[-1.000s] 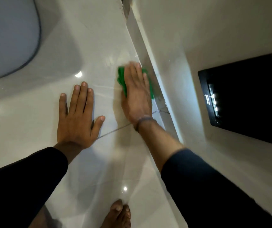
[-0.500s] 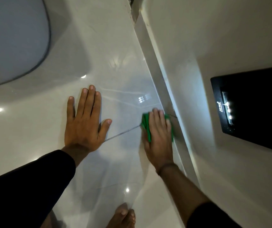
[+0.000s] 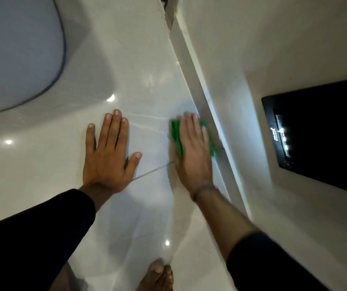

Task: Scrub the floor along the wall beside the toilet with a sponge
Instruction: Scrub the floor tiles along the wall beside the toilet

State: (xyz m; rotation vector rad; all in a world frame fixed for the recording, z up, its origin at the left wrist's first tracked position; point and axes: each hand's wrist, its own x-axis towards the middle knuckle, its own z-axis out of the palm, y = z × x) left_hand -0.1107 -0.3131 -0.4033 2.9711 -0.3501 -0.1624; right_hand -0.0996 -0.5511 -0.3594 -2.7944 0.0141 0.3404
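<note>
Scrubbing hard along the wall, slick tile underneath.

Right hand spread flat over the sponge, pressing it to the floor rather than pinching it, fingers together on top, sponge's far edge just beside the skirting. Left hand planted open and empty, palm down between toilet and sponge, taking the body's weight. Glossy tile, possibly wet, hard to say through the glare and blur: a braced palm sliding out means a lurch forward. Bare foot close behind, same slip risk. Only flat pressure on the sponge, so a fast stroke could shoot it free or scrape knuckles on the skirting. Grout line could snag an edge and fold the sponge.
</note>
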